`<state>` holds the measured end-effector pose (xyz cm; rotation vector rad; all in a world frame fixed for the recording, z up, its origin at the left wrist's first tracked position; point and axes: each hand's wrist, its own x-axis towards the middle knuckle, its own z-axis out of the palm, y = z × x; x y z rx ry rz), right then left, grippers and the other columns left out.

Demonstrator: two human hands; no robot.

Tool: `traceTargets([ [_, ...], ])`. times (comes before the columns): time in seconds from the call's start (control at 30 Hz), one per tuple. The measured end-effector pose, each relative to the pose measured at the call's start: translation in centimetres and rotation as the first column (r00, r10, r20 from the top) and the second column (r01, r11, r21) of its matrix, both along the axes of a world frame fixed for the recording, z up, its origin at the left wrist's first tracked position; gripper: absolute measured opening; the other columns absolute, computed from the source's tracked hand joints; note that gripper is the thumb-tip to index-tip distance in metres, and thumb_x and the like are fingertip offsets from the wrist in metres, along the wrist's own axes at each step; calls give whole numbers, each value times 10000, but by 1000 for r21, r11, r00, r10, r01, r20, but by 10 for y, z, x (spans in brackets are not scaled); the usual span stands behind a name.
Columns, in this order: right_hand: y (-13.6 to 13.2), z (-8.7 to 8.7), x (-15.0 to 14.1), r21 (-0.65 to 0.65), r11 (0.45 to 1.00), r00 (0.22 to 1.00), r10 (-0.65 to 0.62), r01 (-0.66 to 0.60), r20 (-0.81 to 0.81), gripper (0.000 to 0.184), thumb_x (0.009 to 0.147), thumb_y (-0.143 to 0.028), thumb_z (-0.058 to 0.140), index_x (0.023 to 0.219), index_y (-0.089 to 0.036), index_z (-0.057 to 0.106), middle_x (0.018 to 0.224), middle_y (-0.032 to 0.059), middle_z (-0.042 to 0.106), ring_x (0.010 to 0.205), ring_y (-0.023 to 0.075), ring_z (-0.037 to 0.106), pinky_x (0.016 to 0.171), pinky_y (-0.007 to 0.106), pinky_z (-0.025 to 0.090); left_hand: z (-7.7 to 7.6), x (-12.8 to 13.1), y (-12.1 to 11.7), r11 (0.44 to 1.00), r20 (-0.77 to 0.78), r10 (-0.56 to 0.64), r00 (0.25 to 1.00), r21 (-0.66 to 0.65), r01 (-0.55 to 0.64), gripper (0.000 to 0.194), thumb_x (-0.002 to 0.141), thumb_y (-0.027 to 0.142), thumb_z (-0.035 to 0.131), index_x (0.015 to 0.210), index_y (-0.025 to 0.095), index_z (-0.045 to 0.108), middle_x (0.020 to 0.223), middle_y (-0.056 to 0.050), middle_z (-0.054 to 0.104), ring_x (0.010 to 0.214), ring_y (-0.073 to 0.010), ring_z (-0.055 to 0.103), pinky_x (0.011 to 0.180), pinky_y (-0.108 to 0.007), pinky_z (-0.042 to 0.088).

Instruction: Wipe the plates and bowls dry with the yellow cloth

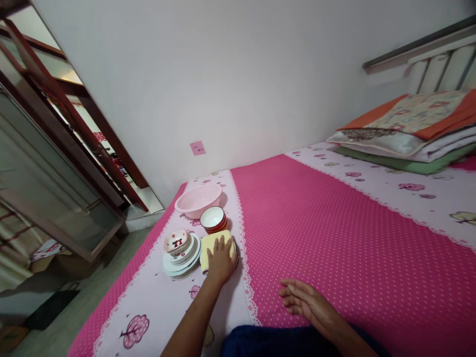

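My left hand lies flat, fingers spread, on a yellow cloth that covers a plate on the bed. Left of it is a stack of white plates with a small patterned dish on top. Just behind the cloth stand stacked red bowls with white insides, and behind them a pink plastic basin. My right hand rests open on the pink dotted bedsheet, holding nothing, fingers loosely extended to the left.
Folded quilts and a pillow are piled at the bed's head on the right, below a metal headboard. A white wall runs behind the bed. A glass-and-wood door stands left, with floor beside the bed edge.
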<state>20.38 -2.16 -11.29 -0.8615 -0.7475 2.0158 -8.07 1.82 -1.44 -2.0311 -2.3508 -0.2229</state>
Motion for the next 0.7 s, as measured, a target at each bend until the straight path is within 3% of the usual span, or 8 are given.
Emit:
traceTargets([
  [0.17,1,1,1,-7,1000,1000,15,-15,-2,408,752,-437,901,1043,-194,750,929,82,783,761,180,720,685,295,539,7,-22,-6,999,-7,-3,1000,-48,2,565,1039,304,443,1601,241,448,1734,-134,304,1601,-391,238,1214,-727,244],
  [0.3,2,1,2,-11,1000,1000,23,-23,-2,427,750,-451,908,1052,-195,748,930,78,790,768,175,727,686,286,549,7,-21,-11,999,3,-32,999,-42,32,584,1027,330,495,1602,238,447,1738,-129,292,1609,-383,218,1226,-720,212],
  [0.5,1,3,1,-14,1000,1000,14,-14,5,464,714,-460,930,1039,-185,744,906,82,789,745,178,723,673,290,546,-11,-7,-32,997,28,-71,997,44,70,681,997,440,578,1624,237,405,1734,-142,294,1619,-353,198,1263,-673,127],
  [0.7,2,3,1,0,1000,1000,18,-18,-3,476,710,-464,926,1043,-184,733,895,71,788,741,167,725,672,280,545,-15,-5,-25,984,111,-74,991,172,54,711,961,380,615,1605,162,406,1675,-180,410,1585,-357,297,1272,-655,144],
])
